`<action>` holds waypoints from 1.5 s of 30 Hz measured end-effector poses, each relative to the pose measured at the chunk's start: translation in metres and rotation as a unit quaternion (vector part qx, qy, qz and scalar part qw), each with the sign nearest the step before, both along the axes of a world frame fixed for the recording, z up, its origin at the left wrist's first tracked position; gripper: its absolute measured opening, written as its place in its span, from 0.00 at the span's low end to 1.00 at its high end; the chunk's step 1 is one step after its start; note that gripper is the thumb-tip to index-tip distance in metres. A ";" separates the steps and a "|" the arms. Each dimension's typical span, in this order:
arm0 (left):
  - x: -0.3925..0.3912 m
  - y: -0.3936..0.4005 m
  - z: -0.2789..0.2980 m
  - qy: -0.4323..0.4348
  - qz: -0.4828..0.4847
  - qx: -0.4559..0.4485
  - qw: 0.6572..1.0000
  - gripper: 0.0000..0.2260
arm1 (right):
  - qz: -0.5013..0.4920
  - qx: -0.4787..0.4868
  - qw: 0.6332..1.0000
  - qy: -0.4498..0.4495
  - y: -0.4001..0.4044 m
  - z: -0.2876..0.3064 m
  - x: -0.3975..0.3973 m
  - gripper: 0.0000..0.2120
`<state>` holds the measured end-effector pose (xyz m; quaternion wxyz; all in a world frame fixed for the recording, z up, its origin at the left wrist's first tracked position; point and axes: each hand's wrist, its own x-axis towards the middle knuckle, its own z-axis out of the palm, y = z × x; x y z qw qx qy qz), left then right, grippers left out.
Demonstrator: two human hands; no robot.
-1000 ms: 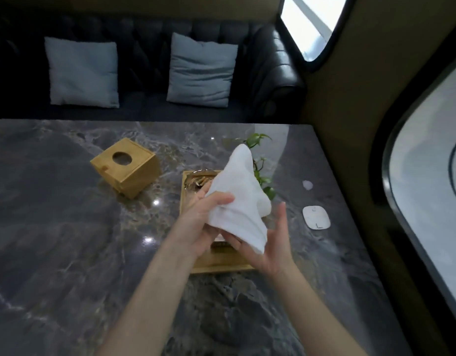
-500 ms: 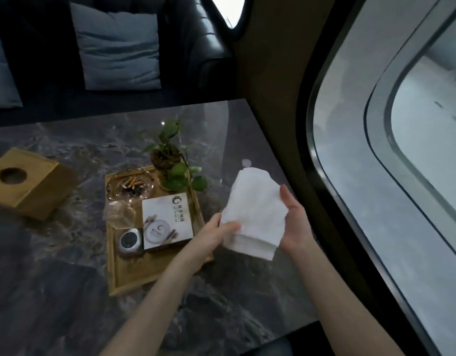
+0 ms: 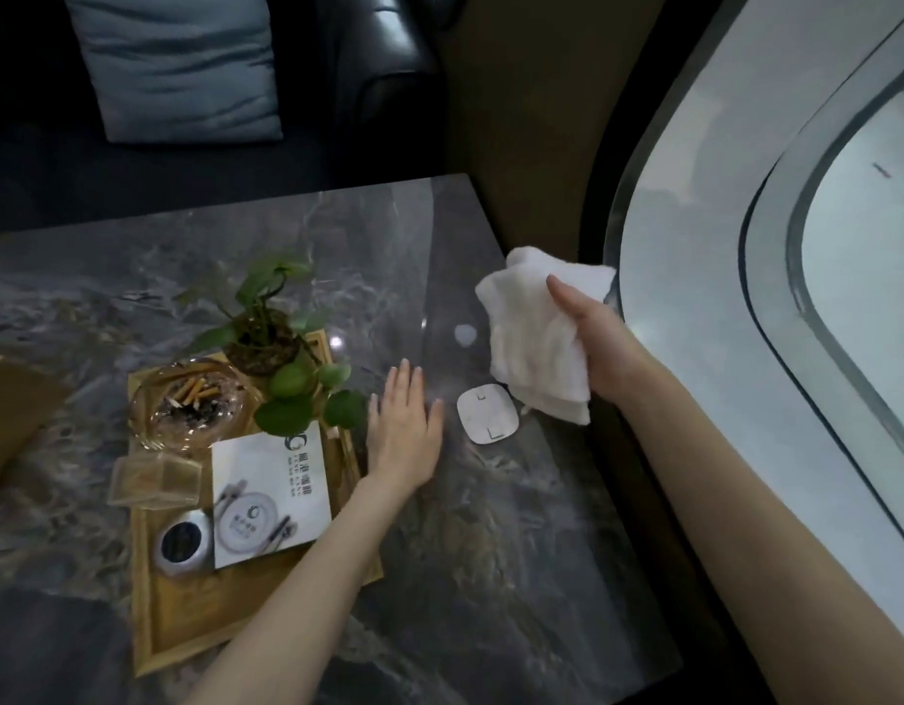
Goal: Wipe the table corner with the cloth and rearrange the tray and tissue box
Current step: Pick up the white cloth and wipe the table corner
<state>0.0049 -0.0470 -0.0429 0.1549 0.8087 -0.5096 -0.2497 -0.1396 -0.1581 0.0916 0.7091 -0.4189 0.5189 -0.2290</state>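
Left hand point(image 3: 404, 429) released cloth point(image 3: 534, 338), now beside tray point(image 3: 195, 633).

The right hand point(image 3: 600, 343) grips a bunched white cloth point(image 3: 534, 338) above the marble table point(image 3: 490, 541), near its far right corner. The left hand point(image 3: 404, 429) lies flat, fingers spread, between a white square pad point(image 3: 488, 413) and a wooden tray point(image 3: 185, 613) holding an ashtray point(image 3: 193, 404), potted plant point(image 3: 272, 338) and card point(image 3: 272, 493).
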 end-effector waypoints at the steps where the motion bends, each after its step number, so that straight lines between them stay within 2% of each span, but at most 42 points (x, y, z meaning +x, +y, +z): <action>1: 0.000 -0.005 -0.006 -0.023 0.005 -0.002 1.000 0.25 | 0.004 -0.015 0.999 0.028 -0.009 0.005 0.003 0.10; 3: 0.000 -0.011 -0.019 -0.050 0.019 -0.002 0.999 0.26 | 0.014 -0.054 0.995 0.084 -0.026 0.013 0.010 0.12; 6: -0.003 -0.012 -0.032 -0.079 0.043 0.002 0.996 0.27 | 0.035 -0.143 0.976 0.161 -0.050 0.013 0.022 0.21; 9: -0.005 -0.011 -0.039 -0.127 0.035 0.014 0.991 0.30 | 0.075 -0.258 0.934 0.237 -0.063 0.004 0.039 0.19; 12: -0.004 -0.012 -0.040 -0.133 0.034 0.028 0.990 0.29 | 0.147 -0.329 0.882 0.303 -0.059 -0.034 0.062 0.17; 15: -0.004 -0.012 -0.039 -0.151 0.044 0.016 0.987 0.28 | 0.258 -0.333 0.864 0.275 -0.047 -0.090 0.077 0.18; 18: -0.004 -0.011 -0.040 -0.153 0.065 0.011 0.986 0.28 | 0.344 -0.343 0.793 0.368 -0.029 -0.133 0.078 0.34; 19: -0.003 -0.011 -0.040 -0.151 0.068 0.009 0.986 0.28 | 0.356 -0.346 0.780 0.381 -0.023 -0.139 0.076 0.38; 21: -0.003 -0.013 -0.040 -0.157 0.069 0.021 0.985 0.28 | 0.361 -0.362 0.771 0.380 -0.014 -0.143 0.075 0.41; 23: -0.003 -0.014 -0.041 -0.172 0.064 0.033 0.982 0.28 | 0.338 -0.394 0.769 0.374 -0.011 -0.142 0.078 0.36; 26: -0.004 -0.015 -0.042 -0.176 0.067 0.034 0.981 0.28 | 0.215 -0.457 0.776 0.379 -0.006 -0.146 0.091 0.31; 28: -0.004 -0.014 -0.042 -0.174 0.070 0.031 0.982 0.28 | 0.186 -0.432 0.782 0.409 -0.002 -0.153 0.098 0.33; 31: -0.004 -0.014 -0.042 -0.166 0.075 0.029 0.983 0.29 | 0.236 -0.393 0.753 0.472 0.003 -0.165 0.099 0.37; 37: -0.004 -0.012 -0.044 -0.171 0.079 0.023 0.982 0.29 | 0.302 -0.396 0.709 0.498 -0.002 -0.162 0.070 0.36; 40: -0.004 -0.013 -0.044 -0.177 0.078 0.023 0.981 0.29 | 0.308 -0.406 0.703 0.496 -0.014 -0.165 0.060 0.36; 45: -0.005 -0.013 -0.045 -0.183 0.082 0.022 0.979 0.29 | 0.302 -0.411 0.715 0.478 -0.051 -0.169 0.064 0.34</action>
